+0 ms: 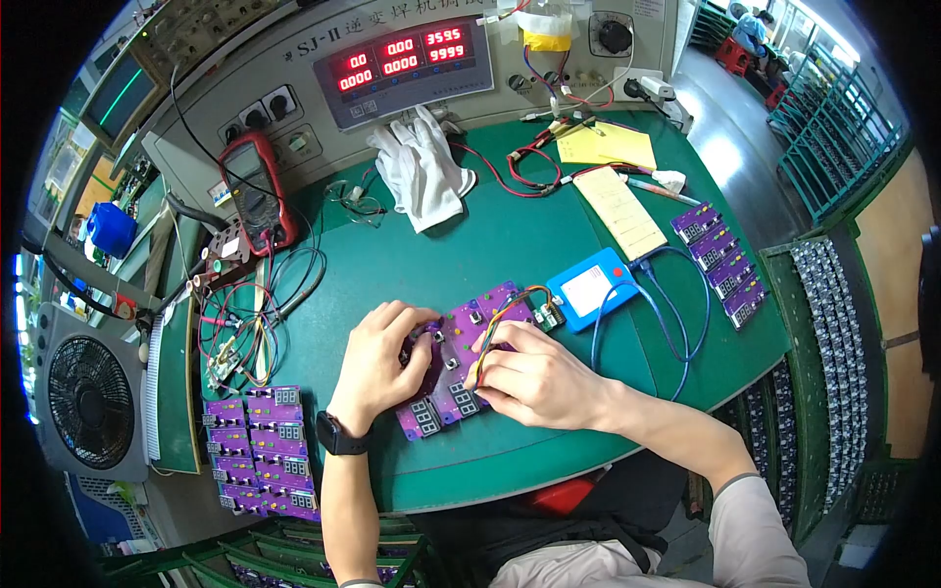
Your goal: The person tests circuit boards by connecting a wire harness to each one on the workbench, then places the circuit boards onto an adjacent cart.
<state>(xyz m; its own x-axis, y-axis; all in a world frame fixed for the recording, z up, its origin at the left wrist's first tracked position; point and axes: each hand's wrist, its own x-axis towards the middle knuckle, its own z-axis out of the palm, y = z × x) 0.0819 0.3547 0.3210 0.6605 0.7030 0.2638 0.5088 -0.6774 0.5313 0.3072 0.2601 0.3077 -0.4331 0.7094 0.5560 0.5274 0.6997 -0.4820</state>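
Observation:
In front of me on the green mat lies a purple circuit board panel [465, 341] with push buttons, LEDs and three-digit displays. My left hand [385, 355] has its fingers curled round the panel's left edge, thumb and forefinger against the parts there. Over the right part of the panel, my right hand [534, 377] pinches a bundle of coloured wires [487, 338]; its fingers hide the wire ends. The wires run to a small connector board [549, 315] beside a blue programmer box [591, 286] with a white label.
More purple boards lie at the left [261, 451] and right [718, 265]. White gloves [421, 169], a red multimeter [257, 191], tangled leads [257, 328] and yellow paper [608, 145] rest farther back. A test bench [407, 69] stands behind. A blue cable [676, 333] loops at right.

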